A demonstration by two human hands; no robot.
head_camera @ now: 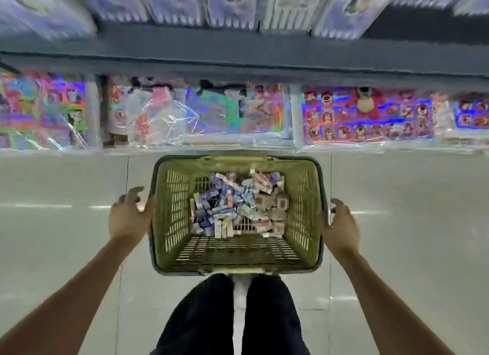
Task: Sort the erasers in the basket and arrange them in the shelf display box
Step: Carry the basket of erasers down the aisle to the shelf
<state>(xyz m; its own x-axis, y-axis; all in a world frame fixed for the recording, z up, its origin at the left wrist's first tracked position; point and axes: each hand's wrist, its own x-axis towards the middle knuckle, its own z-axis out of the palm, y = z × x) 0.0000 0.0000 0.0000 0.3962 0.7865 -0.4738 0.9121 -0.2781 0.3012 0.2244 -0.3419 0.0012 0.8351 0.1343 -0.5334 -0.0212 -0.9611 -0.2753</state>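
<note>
A green plastic basket (169,222) stands on the pale floor in front of my feet. A heap of small wrapped erasers (235,203) in blue, purple, pink and tan lies in its far half. My left hand (129,217) is at the basket's left rim, thumb against the rim, fingers loosely bent and clear of the basket. My right hand (342,230) is at the right rim in the same way, thumb side touching it. Neither hand holds an eraser. No shelf display box can be made out.
A low shelf (238,142) of colourful cartoon packs in shiny wrap runs across just beyond the basket. Above it is a dark shelf edge (238,52) with blurred hanging packs. My dark trouser legs (232,315) are below the basket.
</note>
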